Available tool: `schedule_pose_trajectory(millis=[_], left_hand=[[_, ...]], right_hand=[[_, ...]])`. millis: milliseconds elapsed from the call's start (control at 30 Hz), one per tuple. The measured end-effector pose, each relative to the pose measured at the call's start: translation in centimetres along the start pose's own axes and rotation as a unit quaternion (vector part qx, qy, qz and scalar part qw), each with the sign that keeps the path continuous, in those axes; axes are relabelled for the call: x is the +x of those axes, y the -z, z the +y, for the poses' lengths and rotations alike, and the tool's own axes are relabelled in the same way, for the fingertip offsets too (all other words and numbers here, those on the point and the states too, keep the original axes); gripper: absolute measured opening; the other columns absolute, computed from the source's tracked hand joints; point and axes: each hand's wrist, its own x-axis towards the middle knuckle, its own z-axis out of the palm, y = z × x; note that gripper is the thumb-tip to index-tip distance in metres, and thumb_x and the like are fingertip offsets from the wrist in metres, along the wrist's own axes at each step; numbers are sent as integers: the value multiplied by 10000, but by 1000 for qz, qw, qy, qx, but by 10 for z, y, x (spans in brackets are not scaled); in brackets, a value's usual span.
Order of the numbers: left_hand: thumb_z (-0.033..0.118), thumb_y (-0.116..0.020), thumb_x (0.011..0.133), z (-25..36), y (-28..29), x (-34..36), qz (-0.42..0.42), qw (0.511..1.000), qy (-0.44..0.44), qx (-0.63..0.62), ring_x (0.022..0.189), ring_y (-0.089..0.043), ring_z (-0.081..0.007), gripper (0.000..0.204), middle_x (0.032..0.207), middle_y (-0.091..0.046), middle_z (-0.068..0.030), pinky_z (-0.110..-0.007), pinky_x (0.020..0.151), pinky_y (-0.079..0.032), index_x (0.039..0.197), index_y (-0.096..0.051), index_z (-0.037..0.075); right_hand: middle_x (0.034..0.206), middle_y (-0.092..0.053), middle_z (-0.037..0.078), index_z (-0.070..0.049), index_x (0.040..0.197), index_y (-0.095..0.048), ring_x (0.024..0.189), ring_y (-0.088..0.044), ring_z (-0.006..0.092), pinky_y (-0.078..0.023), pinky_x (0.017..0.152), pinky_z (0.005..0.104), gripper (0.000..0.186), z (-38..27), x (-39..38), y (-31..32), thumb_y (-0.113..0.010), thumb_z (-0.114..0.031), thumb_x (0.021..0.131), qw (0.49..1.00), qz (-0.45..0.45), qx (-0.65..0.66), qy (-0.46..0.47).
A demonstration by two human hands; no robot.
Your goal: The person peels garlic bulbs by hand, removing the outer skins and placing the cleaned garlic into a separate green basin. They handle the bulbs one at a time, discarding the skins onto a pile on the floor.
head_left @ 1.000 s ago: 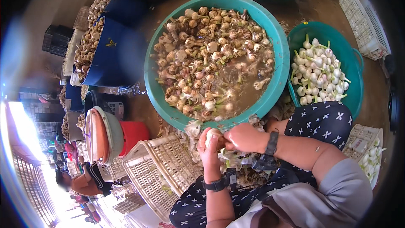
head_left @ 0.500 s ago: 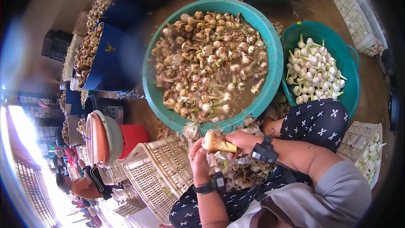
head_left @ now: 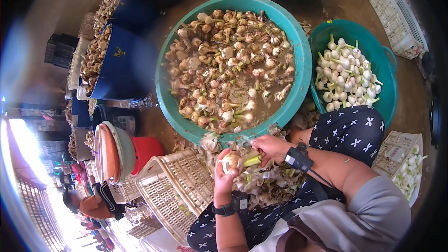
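My left hand (head_left: 223, 170) is wrapped round a garlic bulb (head_left: 230, 162), its green stem (head_left: 252, 160) pointing right. My right hand (head_left: 273, 148) is closed just above the stem, apart from the bulb. A thin, pale piece of garlic skin (head_left: 244, 140), blurred, shows at its fingertips. Both hands are above my lap, over a heap of loose garlic skins (head_left: 270, 184). Right beyond them stands a wide green tub (head_left: 304, 60) of murky water with many brownish, unpeeled garlic bulbs (head_left: 228, 53).
A green basket (head_left: 394, 91) at the right holds clean white garlic (head_left: 347, 72). White crates stand at left (head_left: 161, 184) and right (head_left: 396, 151). A red bucket (head_left: 148, 153) and blue bins (head_left: 123, 65) line the left. Another person (head_left: 95, 199) is at the far left.
My right hand has moved up off the bulb, with pale skin at its fingers. The bulb has turned slightly in my left hand, and its stem shows greener.
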Motion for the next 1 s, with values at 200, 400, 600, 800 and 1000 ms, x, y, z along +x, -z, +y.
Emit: schedule_pose_trajectory(millis=[200, 400, 600, 800, 1000], left_hand=[[323, -614, 779, 8, 4, -2, 9, 994, 36, 102, 900, -555, -154, 559, 966, -581, -71, -283, 810, -447, 1203, -449, -2], [257, -615, 748, 5, 3, -7, 11, 990, 98, 101, 881, -563, -156, 505, 969, -580, -79, -280, 777, -463, 1159, -482, -6], [254, -626, 709, 2, -6, -5, 11, 995, 18, 97, 856, -570, -162, 542, 967, -580, -80, -284, 759, -477, 1159, -477, -9], [248, -630, 708, 4, 3, -2, 2, 995, 55, 88, 850, -570, -156, 524, 951, -590, -73, -271, 767, -470, 1142, -494, -12], [281, -657, 691, -6, 4, 1, -14, 990, 98, 99, 872, -572, -166, 558, 958, -591, -77, -286, 795, -462, 1139, -496, -10]], right_hand=[[633, -582, 122, -48, 717, -548, 579, -594, 278, -465, 523, 403, 183, 3, -29, -25, -522, -207, 805, 602, -38, -693, 395], [653, -594, 152, -33, 647, -586, 614, -593, 316, -475, 562, 409, 209, 22, -15, -22, -557, -219, 738, 657, 2, -636, 404], [599, -562, 67, 12, 861, -619, 558, -549, 141, -465, 542, 314, 336, 32, 6, 0, -496, -300, 872, 986, 28, -161, 21], [640, -583, 169, -7, 727, -579, 597, -589, 320, -455, 550, 434, 338, 5, -30, -20, -481, -302, 860, 705, -56, -627, 325], [676, -581, 203, -9, 698, -577, 639, -570, 377, -454, 593, 453, 275, 18, -23, -16, -496, -248, 806, 709, -25, -629, 316]])
